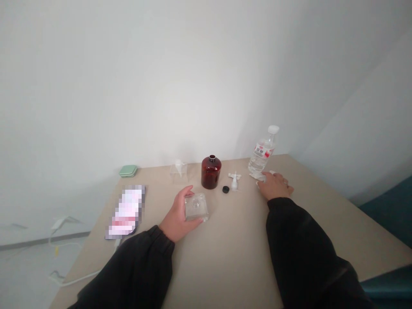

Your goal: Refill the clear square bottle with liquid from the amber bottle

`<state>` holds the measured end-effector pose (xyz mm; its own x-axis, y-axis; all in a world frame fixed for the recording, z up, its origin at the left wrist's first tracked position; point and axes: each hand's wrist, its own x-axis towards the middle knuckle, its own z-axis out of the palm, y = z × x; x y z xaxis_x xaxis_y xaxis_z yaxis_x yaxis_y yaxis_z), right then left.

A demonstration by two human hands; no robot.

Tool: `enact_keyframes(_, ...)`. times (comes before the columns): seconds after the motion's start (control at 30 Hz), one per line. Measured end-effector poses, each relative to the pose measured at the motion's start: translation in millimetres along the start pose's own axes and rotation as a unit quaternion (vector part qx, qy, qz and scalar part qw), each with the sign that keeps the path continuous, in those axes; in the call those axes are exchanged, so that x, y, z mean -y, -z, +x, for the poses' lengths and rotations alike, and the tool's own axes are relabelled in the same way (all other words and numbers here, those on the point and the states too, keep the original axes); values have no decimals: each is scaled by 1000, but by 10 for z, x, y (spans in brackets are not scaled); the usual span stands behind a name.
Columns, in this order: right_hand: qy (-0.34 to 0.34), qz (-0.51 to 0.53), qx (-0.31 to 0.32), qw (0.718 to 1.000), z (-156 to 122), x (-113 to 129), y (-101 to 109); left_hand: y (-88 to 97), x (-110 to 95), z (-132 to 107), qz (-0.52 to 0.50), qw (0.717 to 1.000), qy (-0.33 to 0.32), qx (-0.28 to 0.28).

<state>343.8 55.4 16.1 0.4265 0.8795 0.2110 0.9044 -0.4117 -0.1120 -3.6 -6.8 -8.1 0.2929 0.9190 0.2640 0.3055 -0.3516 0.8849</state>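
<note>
My left hand (179, 216) is wrapped round the side of a clear, square glass bottle (197, 209) with a round opening on top. Its thumb and fingers press on opposite sides. My right hand (275, 186) is low over the table at the right, its fingers bent round a crumpled white tissue (256, 176) that shows at its edges. Just behind that hand stands a clear plastic water bottle (262, 151) with a white cap. Between my hands are an open amber bottle (210, 174), a small black cap (225, 189) and a white pump head (234, 182).
At the table's back edge are a clear square bottle with a white pump (179, 171) and a green case (128, 171). A phone (126, 212) with a white cable (80, 280) lies at the left. The wall (199, 77) rises behind the table (225, 266).
</note>
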Motion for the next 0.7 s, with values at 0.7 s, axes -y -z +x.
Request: enact_keyframes(0.7,518,143,-68,841,-1262,1128,378,2,-61,16,20,1000,-19,-6)
